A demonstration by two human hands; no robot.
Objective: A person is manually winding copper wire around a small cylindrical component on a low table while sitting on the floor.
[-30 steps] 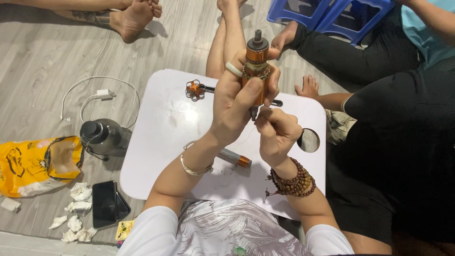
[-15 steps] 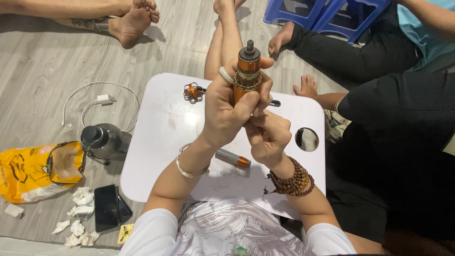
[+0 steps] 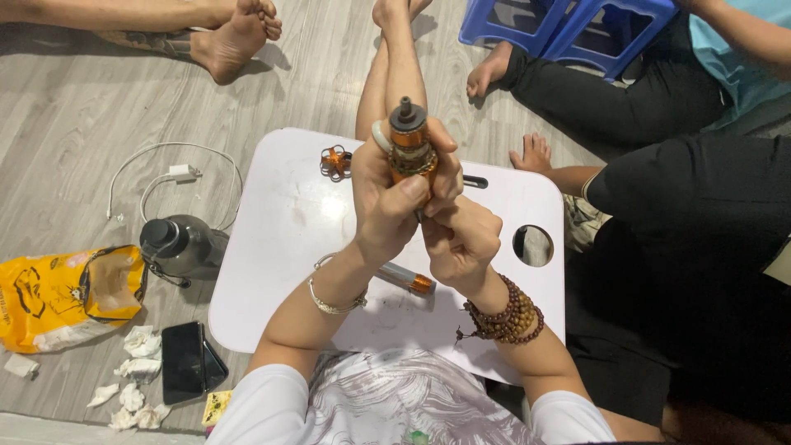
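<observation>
My left hand [image 3: 387,206] grips a copper-wound motor rotor [image 3: 410,147] with a grey shaft end, held upright above a white lap table [image 3: 280,247]. A pale ring sits on one finger. My right hand [image 3: 461,239] is closed just below the rotor, pressed against my left hand; what it pinches is hidden. A grey tool with an orange tip [image 3: 405,278] lies on the table under my wrists. A small orange copper-wire part [image 3: 335,161] rests near the table's far edge.
A dark water jug [image 3: 181,245], a yellow bag [image 3: 62,292], a black phone [image 3: 188,361], crumpled tissues [image 3: 142,344] and a white charger cable [image 3: 177,175] lie left on the floor. Other people's legs and feet surround the table; blue stools [image 3: 560,25] stand far right.
Both hands with the rotor have stayed near the same spot; the rotor has tilted slightly and my right hand has moved closer under it.
</observation>
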